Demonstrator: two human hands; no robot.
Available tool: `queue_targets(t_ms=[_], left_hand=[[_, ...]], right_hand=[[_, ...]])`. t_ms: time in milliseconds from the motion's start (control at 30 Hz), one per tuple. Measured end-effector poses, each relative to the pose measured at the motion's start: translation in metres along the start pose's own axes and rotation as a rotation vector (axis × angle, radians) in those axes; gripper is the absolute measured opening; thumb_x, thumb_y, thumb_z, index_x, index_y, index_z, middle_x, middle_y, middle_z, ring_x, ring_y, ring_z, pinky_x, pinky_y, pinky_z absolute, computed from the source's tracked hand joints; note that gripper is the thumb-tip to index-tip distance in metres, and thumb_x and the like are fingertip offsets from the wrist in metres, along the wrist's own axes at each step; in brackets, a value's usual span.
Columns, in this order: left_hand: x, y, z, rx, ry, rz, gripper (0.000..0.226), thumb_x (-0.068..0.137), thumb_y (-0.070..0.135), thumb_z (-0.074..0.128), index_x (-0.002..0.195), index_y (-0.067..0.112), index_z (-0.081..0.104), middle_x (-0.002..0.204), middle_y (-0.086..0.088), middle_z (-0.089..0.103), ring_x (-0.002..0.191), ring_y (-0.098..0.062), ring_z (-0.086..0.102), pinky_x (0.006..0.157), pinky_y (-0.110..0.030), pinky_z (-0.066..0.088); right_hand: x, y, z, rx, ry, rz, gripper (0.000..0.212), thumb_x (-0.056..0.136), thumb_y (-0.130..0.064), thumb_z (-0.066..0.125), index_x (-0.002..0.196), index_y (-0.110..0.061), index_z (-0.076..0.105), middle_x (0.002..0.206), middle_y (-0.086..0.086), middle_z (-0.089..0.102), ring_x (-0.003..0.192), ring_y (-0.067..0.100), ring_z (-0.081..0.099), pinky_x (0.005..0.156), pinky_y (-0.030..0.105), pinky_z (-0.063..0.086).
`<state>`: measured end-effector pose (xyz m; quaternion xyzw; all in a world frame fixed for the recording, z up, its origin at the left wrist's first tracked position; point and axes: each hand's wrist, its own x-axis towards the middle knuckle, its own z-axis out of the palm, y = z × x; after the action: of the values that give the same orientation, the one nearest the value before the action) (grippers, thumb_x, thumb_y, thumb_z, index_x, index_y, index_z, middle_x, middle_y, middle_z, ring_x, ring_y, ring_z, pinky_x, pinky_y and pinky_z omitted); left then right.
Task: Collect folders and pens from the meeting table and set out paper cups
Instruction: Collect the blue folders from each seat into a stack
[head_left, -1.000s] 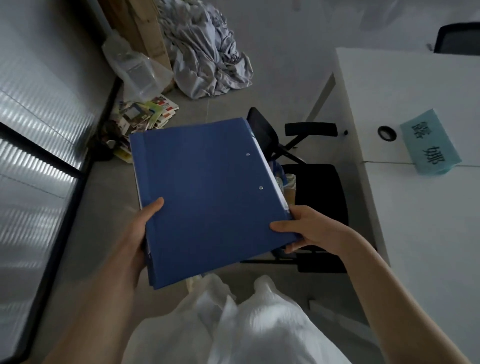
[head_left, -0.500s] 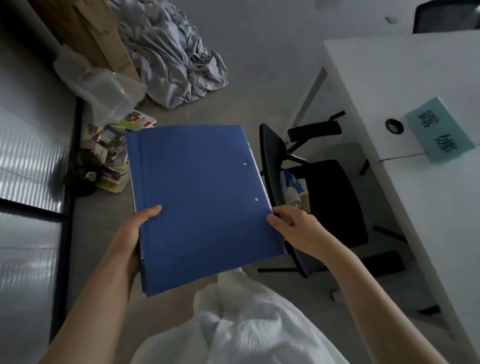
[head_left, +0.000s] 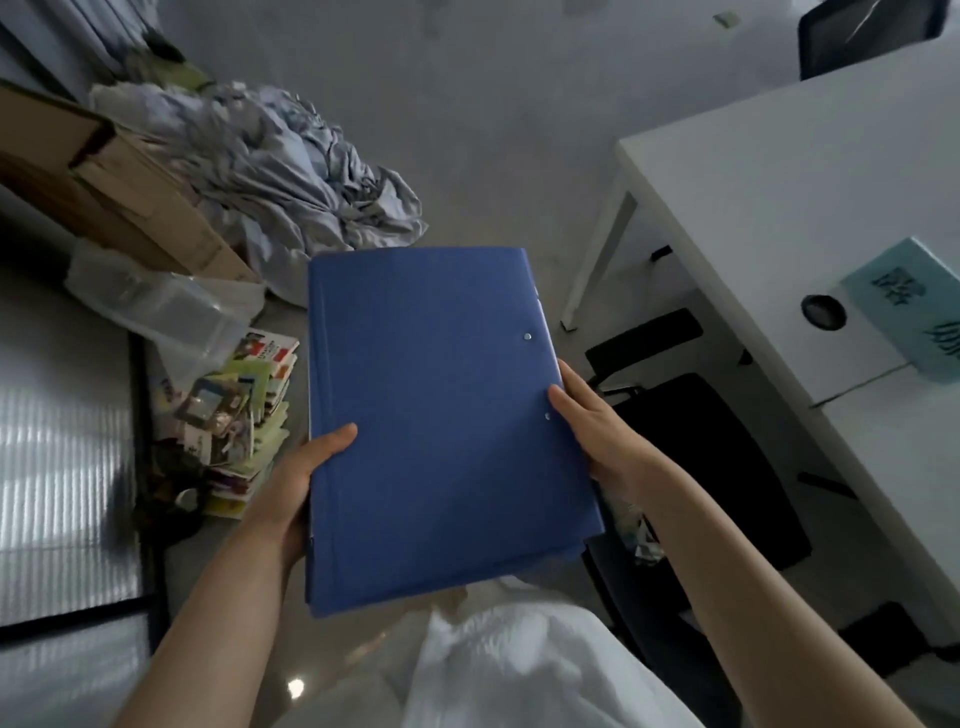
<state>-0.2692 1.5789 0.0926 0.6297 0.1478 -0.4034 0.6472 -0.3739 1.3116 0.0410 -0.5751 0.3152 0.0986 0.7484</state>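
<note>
Head view: blue folders (head_left: 441, 415) held flat in the air, left of the white counter (head_left: 779, 218)
Long axis: away from the body
Left hand (head_left: 296, 478): grips the spine edge
Right hand (head_left: 597, 431): grips the opening edge; nearer the counter

The grey floor (head_left: 519, 156) carries a crumpled heap of pale cloth (head_left: 306, 176) and, beside it, flattened cardboard (head_left: 130, 192) with a clear plastic bag (head_left: 171, 306) at its foot — just below that, a messy stack of colourful booklets (head_left: 239, 415). On the white table (head_left: 779, 208) at right lies a teal name card (head_left: 914, 306), beside a round cable hole (head_left: 823, 312).
</note>
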Motion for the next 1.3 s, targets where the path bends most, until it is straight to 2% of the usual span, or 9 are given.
queue_targets(t_ms=[67, 167, 300, 400, 500, 667, 900, 1033, 1300], left_hand=[[0.023, 0.024, 0.002, 0.01, -0.022, 0.0, 0.082, 0.041, 0.049, 0.091, 0.113, 0.016, 0.067, 0.103, -0.009, 0.075, 0.087, -0.027, 0.074, 0.064, -0.037, 0.059], [0.06, 0.055, 0.002, 0.021, -0.037, 0.006, 0.062, 0.057, 0.038, 0.081, 0.113, 0.018, 0.067, 0.104, -0.009, 0.075, 0.087, -0.028, 0.074, 0.069, -0.039, 0.058], [0.114, 0.096, 0.003, 0.048, -0.075, 0.011, 0.057, 0.054, 0.036, 0.076, 0.108, 0.018, 0.068, 0.097, -0.008, 0.076, 0.079, -0.025, 0.074, 0.06, -0.035, 0.06], [0.154, 0.128, 0.001, 0.042, -0.104, 0.024, 0.031, 0.078, 0.026, 0.063, 0.108, 0.016, 0.067, 0.094, -0.006, 0.077, 0.078, -0.024, 0.074, 0.062, -0.035, 0.06], [0.202, 0.169, -0.005, 0.075, -0.126, -0.005, 0.033, 0.08, 0.026, 0.059, 0.11, 0.014, 0.066, 0.096, -0.009, 0.076, 0.077, -0.025, 0.074, 0.06, -0.034, 0.06], [0.278, 0.253, -0.011, 0.159, -0.21, -0.053, 0.025, 0.09, 0.025, 0.054, 0.109, 0.015, 0.066, 0.093, -0.008, 0.077, 0.075, -0.025, 0.074, 0.058, -0.034, 0.06], [0.37, 0.332, 0.021, 0.264, -0.342, -0.14, 0.025, 0.091, 0.019, 0.049, 0.107, 0.011, 0.066, 0.09, -0.009, 0.077, 0.072, -0.024, 0.074, 0.06, -0.034, 0.061], [0.415, 0.361, 0.056, 0.353, -0.418, -0.169, 0.04, 0.075, 0.022, 0.063, 0.112, 0.01, 0.066, 0.102, -0.012, 0.075, 0.083, -0.028, 0.073, 0.072, -0.04, 0.06], [0.508, 0.418, 0.169, 0.458, -0.547, -0.211, 0.04, 0.069, 0.02, 0.066, 0.106, 0.008, 0.069, 0.097, -0.014, 0.075, 0.076, -0.029, 0.073, 0.062, -0.037, 0.061]], right_hand=[[0.022, -0.018, -0.001, 0.056, 0.001, 0.0, 0.041, 0.1, -0.034, 0.043, 0.139, -0.049, 0.038, 0.133, -0.022, 0.056, 0.116, 0.002, 0.059, 0.099, 0.032, 0.047], [0.047, -0.041, 0.001, 0.118, -0.018, -0.002, 0.041, 0.102, -0.033, 0.041, 0.141, -0.046, 0.036, 0.132, -0.021, 0.057, 0.117, 0.004, 0.059, 0.098, 0.032, 0.047], [0.09, -0.066, 0.004, 0.185, 0.053, 0.035, 0.044, 0.099, -0.028, 0.046, 0.141, -0.041, 0.038, 0.128, -0.015, 0.061, 0.113, 0.01, 0.062, 0.094, 0.034, 0.05], [0.123, -0.084, 0.01, 0.21, 0.147, 0.097, 0.069, 0.085, -0.033, 0.065, 0.142, -0.043, 0.029, 0.131, -0.009, 0.057, 0.108, 0.016, 0.065, 0.088, 0.037, 0.053], [0.168, -0.112, 0.019, 0.279, 0.228, 0.191, 0.091, 0.068, -0.046, 0.077, 0.145, -0.03, 0.031, 0.133, 0.001, 0.057, 0.106, 0.023, 0.066, 0.083, 0.04, 0.055], [0.222, -0.178, 0.037, 0.455, 0.185, 0.297, 0.054, 0.075, -0.05, 0.071, 0.116, -0.014, 0.069, 0.109, 0.005, 0.073, 0.102, 0.025, 0.07, 0.088, 0.036, 0.053], [0.281, -0.23, 0.034, 0.424, 0.461, 0.142, 0.054, 0.072, -0.041, 0.077, 0.117, -0.018, 0.057, 0.105, 0.004, 0.074, 0.096, 0.028, 0.071, 0.088, 0.051, 0.055], [0.304, -0.243, 0.011, 0.451, 0.555, 0.091, 0.044, 0.077, -0.036, 0.075, 0.113, -0.018, 0.056, 0.102, 0.003, 0.074, 0.089, 0.024, 0.072, 0.079, 0.043, 0.059], [0.367, -0.273, -0.072, 0.592, 0.635, 0.02, 0.048, 0.08, -0.027, 0.076, 0.121, -0.011, 0.056, 0.11, 0.007, 0.072, 0.095, 0.028, 0.071, 0.08, 0.046, 0.059]])
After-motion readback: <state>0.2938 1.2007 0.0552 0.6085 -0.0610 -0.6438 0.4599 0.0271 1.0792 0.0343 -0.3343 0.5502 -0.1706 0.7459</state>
